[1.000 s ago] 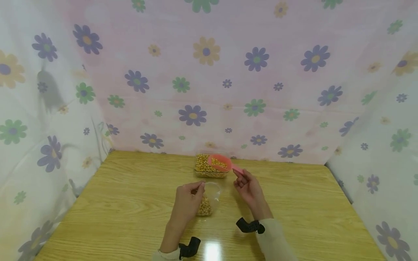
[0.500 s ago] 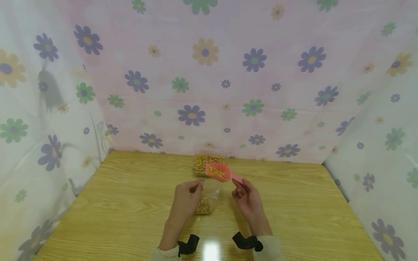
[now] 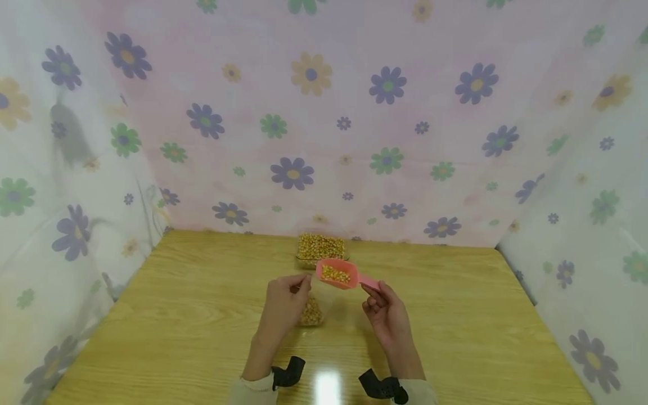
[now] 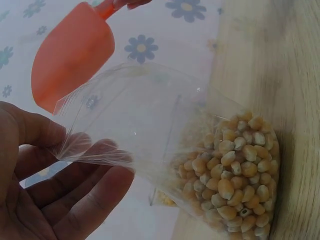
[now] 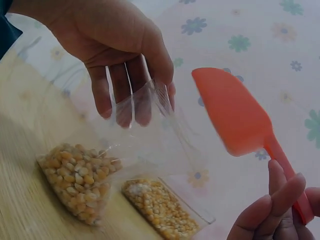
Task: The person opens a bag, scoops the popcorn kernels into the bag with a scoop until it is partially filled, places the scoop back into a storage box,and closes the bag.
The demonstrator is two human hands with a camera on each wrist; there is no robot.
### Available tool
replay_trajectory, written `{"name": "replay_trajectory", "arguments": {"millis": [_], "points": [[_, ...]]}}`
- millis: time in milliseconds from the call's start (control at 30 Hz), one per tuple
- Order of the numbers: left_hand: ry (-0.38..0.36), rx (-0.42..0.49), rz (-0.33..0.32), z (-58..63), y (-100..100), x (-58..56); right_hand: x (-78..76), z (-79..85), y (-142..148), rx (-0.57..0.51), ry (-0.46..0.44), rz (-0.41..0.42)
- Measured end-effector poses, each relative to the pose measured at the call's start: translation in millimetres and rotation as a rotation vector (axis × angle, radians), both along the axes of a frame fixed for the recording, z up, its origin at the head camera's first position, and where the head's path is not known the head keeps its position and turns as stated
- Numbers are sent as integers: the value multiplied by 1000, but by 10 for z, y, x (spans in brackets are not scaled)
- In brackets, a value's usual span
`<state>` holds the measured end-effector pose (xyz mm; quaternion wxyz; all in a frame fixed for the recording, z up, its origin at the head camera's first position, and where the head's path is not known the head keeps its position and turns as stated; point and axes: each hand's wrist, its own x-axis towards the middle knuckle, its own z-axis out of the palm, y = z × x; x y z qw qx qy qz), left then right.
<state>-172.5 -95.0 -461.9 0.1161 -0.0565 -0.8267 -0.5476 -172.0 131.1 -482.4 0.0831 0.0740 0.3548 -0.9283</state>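
My left hand (image 3: 286, 304) pinches the top edge of a clear plastic bag (image 4: 140, 110) between thumb and fingers. Corn kernels (image 4: 240, 180) fill the bottom of the bag, which rests on the table. In my right hand (image 3: 390, 315) is the handle of a pink scoop (image 3: 349, 281), gripped between thumb and fingers. The scoop holds a load of kernels and hangs just right of the left fingertips, near the bag's mouth. From the wrist views only the scoop's underside shows; its kernels are hidden there.
Behind the scoop a clear rectangular container (image 3: 300, 262) full of corn kernels stands near the back of the wooden table (image 3: 202, 304). A flowered cloth (image 3: 324, 140) hangs behind and along both sides of the table.
The right hand has brought the loaded scoop from over the container back toward me, close to the bag's mouth. The left hand keeps its pinch on the bag. The view has shifted slightly.
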Motion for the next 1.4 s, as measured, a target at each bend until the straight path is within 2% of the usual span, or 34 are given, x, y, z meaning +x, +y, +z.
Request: {"name": "replay_trajectory", "arguments": {"millis": [200, 367, 533, 667, 833, 1000, 1100, 1400], "points": [[8, -26, 38, 24, -2, -14, -3, 53, 36, 191, 84, 34], [2, -33, 36, 29, 16, -23, -6, 41, 81, 245, 91, 18], [-19, -36, 37, 46, 19, -4, 4, 37, 59, 305, 58, 9], [-32, -60, 57, 70, 17, 14, 18, 45, 39, 356, 35, -15], [-1, -69, 68, 90, 30, 10, 16, 86, 75, 430, 62, -34], [26, -77, 62, 82, 33, 15, 41, 173, 147, 567, 76, -121], [16, -77, 63, 76, 29, 22, 58, 221, 156, 601, 73, -155], [3, -75, 44, 80, 6, 10, 77, 267, 56, 631, 94, -129]]}}
